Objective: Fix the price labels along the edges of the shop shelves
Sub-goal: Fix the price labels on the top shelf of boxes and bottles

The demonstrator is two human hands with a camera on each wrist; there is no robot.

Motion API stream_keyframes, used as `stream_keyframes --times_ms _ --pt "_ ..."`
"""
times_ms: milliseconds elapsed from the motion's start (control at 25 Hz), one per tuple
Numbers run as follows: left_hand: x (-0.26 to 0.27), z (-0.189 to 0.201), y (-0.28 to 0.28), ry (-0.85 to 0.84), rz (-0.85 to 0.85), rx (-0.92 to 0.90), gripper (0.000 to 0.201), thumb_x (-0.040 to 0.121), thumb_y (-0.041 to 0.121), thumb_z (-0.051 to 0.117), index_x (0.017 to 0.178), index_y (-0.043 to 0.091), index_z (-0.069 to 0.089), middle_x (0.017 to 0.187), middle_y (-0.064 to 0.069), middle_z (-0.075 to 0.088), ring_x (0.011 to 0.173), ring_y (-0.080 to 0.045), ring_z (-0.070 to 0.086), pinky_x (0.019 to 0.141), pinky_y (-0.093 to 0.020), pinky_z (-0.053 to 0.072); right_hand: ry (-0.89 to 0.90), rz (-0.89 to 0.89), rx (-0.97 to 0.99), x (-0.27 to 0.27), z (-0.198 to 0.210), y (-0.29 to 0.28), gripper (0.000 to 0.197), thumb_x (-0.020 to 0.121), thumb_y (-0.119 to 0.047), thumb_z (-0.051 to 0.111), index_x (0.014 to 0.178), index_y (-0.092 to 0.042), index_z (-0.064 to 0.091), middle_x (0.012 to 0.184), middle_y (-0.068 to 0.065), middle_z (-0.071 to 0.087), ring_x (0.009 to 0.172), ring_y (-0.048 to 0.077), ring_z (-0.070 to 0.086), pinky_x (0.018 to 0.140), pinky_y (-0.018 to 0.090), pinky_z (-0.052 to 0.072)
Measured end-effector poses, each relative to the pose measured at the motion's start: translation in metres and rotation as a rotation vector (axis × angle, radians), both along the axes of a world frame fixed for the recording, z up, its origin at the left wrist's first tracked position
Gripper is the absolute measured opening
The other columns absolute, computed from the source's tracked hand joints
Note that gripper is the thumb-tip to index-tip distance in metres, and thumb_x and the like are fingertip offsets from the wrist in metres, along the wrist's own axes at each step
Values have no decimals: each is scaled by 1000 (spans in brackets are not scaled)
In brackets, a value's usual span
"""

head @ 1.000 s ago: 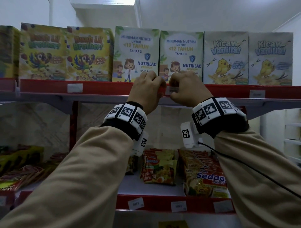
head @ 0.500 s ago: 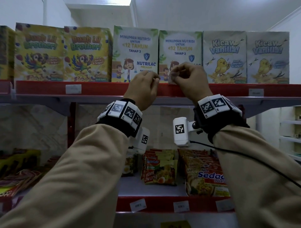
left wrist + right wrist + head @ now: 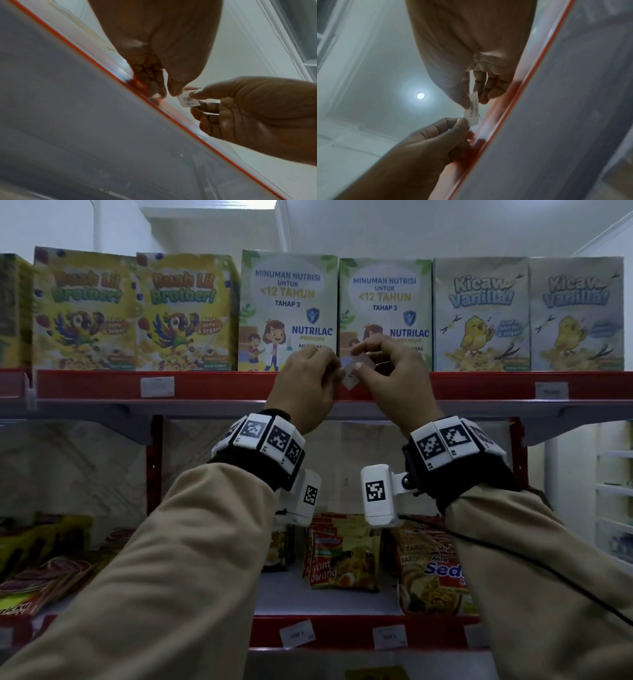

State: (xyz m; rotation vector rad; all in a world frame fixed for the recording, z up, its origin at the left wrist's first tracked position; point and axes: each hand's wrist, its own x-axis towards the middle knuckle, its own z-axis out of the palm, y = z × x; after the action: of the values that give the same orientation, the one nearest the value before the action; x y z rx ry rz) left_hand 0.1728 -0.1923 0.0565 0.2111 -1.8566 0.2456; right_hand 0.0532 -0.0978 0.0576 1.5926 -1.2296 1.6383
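Observation:
A small white price label (image 3: 354, 374) is off the strip and tilted, held in front of the top shelf's red edge strip (image 3: 222, 386). My right hand (image 3: 358, 361) pinches its upper end between thumb and fingers. My left hand (image 3: 337, 371) pinches its lower corner. The left wrist view has the label (image 3: 188, 101) between my left hand (image 3: 169, 92) above and my right hand (image 3: 194, 100) at the right. From the right wrist, the printed label (image 3: 472, 113) hangs from my right hand (image 3: 475, 99), with my left hand (image 3: 464, 122) below, close to the red strip (image 3: 505, 108).
Cereal and milk boxes (image 3: 287, 309) stand in a row on the top shelf right behind my hands. Two other labels (image 3: 157, 386) (image 3: 551, 390) sit on the same red strip. Noodle packets (image 3: 342, 556) lie on the lower shelf, whose edge carries more labels (image 3: 297, 634).
A second ago both hands pressed on the label at the red strip. The right hand then lifted it off, and now both hands hold it tilted just in front of the strip.

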Motion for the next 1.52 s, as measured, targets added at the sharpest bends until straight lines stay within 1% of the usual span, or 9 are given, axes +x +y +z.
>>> stream_keyframes --times_ms 120,200,320,440,560,680,800,1040,1520 --pt "7 3 2 -55 29 -31 21 96 22 50 102 3 57 101 -12 56 90 -22 48 78 -26 35 157 -207 11 -6 4 1 12 87 -14 61 95 -11 70 90 2 70 79 14 64 78 32 54" --pt "14 5 2 -103 88 -66 21 94 24 51 105 6 56 105 -11 57 94 -23 50 82 -30 40 110 -201 -49 -9 6 -1 9 85 -15 64 92 -13 69 87 -1 69 80 13 65 79 26 53" --pt "23 7 -1 -127 205 -73 23 91 27 56 106 9 58 108 -11 56 100 -26 50 87 -36 43 39 -152 -92 -7 9 -6 9 84 -15 65 92 -12 68 86 -1 69 82 14 66 80 26 53" --pt "23 7 -2 -90 227 -11 25 87 30 62 104 12 60 105 -9 56 100 -25 51 89 -38 43 106 -176 -1 -3 14 -8 6 85 -14 65 90 -13 67 84 -5 65 78 11 62 75 22 49" --pt "22 7 -4 -41 151 72 21 87 30 63 101 16 59 97 -3 55 95 -21 51 85 -33 42 195 -225 155 -4 23 -4 7 86 -17 66 92 -16 68 84 -5 61 74 8 55 74 21 43" --pt "18 4 -4 -31 135 79 19 88 30 61 105 21 59 92 2 51 95 -22 51 83 -34 40 250 -296 324 -5 33 2 15 87 -22 66 101 -16 68 90 -2 62 83 10 56 77 22 41" --pt "15 2 -4 -40 198 62 19 90 33 57 106 22 61 100 -5 54 101 -26 49 86 -37 38 258 -300 424 -4 37 8 16 87 -23 67 102 -18 66 92 -1 61 86 13 55 77 24 40" --pt "17 3 -5 -70 227 74 26 92 37 54 107 18 63 107 -7 55 106 -27 46 91 -39 36 346 -405 509 -2 38 13 17 87 -23 66 103 -17 67 91 -1 56 85 14 52 75 24 36" --pt "19 2 -2 -113 272 65 25 94 37 51 108 19 61 110 -6 54 108 -26 45 91 -38 33 375 -462 606 4 41 19 17 89 -27 64 103 -18 70 93 -1 58 88 13 53 76 24 38"
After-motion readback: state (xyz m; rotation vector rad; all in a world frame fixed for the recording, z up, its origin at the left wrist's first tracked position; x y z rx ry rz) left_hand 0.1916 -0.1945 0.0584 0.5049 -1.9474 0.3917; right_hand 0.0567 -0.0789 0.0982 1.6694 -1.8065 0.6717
